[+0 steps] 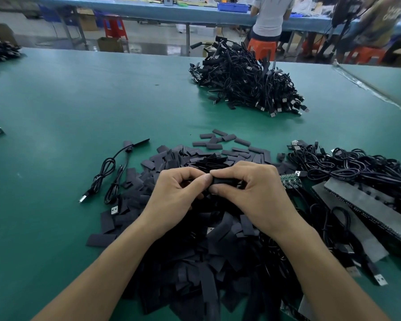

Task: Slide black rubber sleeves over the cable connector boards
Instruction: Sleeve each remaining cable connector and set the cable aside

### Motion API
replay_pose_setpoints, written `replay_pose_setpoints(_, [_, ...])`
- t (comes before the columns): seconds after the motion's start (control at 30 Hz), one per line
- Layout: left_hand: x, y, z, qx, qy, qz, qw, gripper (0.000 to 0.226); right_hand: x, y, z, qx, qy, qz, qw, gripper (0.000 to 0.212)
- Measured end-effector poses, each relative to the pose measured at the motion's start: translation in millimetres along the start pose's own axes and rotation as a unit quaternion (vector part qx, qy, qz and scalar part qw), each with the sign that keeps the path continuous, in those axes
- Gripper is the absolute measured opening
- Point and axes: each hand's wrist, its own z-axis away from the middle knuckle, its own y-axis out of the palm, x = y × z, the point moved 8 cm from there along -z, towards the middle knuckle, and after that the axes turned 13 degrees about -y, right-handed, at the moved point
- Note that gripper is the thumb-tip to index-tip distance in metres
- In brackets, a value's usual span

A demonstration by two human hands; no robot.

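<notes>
Both hands meet over a big heap of flat black rubber sleeves (195, 246) on the green table. My right hand (252, 193) pinches a black sleeve (222, 181) between thumb and fingers. My left hand (178, 191) grips its left end, thumb tip touching the right thumb. What is inside the sleeve is hidden by my fingers. A green connector board (291, 180) lies just right of my right hand, with a cable leading from it. Unsleeved cables (357, 165) are bundled at the right.
A large pile of sleeved cables (248, 82) sits at the far middle. Two loose USB cables (109, 179) lie at the left. Grey foam strips (366, 205) rest at the right. People on orange stools (263, 48) work at the bench beyond the table edge.
</notes>
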Motion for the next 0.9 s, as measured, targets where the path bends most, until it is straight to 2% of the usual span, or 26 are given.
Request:
replay_pose_setpoints(0.1, [-1, 1, 1, 0.004, 0.01, -0.014, 1.0, 0.017, -3, 2, 0, 0.026, 0.01, -0.01, 1.0, 0.022])
replay_pose_setpoints(0.2, [-2, 3, 2, 0.006, 0.022, -0.04, 0.999, 0.013, -13, 2, 3, 0.089, 0.048, -0.014, 0.995, 0.011])
replay_pose_setpoints(0.27, [-2, 3, 2, 0.001, 0.024, -0.05, 0.998, 0.008, -26, -9, 4, 0.082, 0.08, 0.002, 0.993, 0.004])
replay_pose_setpoints(0.33, [-2, 2, 3, -0.004, 0.022, -0.049, 0.999, 0.006, -43, -26, 2, 0.048, 0.111, 0.069, 0.99, 0.012])
replay_pose_setpoints(0.4, [-1, 1, 3, -0.013, 0.022, -0.052, 0.998, 0.007, -61, -31, -3, 0.061, 0.153, 0.131, 0.978, 0.01])
replay_pose_setpoints(0.43, [-1, 0, 3, -0.018, 0.022, -0.055, 0.998, 0.008, -69, -28, -7, 0.087, 0.175, 0.157, 0.968, 0.012])
replay_pose_setpoints(0.5, [-1, -1, 3, -0.025, 0.021, -0.062, 0.998, 0.011, -86, -16, -15, 0.156, 0.199, 0.192, 0.948, 0.034])
replay_pose_setpoints(0.57, [-1, 0, 3, -0.024, 0.024, -0.066, 0.997, 0.015, -97, -2, -24, 0.214, 0.209, 0.213, 0.93, 0.047])
replay_pose_setpoints(0.7, [-1, 1, 3, -0.01, 0.031, -0.073, 0.997, 0.017, -112, 12, -28, 0.285, 0.234, 0.243, 0.897, 0.047])
replay_pose_setpoints(0.8, [-1, 4, 4, -0.007, 0.048, -0.12, 0.992, 0.025, -112, 10, -29, 0.27, 0.231, 0.23, 0.906, 0.041])
replay_pose_setpoints(0.9, [-1, 8, 6, -0.013, 0.058, -0.174, 0.983, 0.03, -104, -3, -32, 0.192, 0.212, 0.22, 0.933, 0.028])
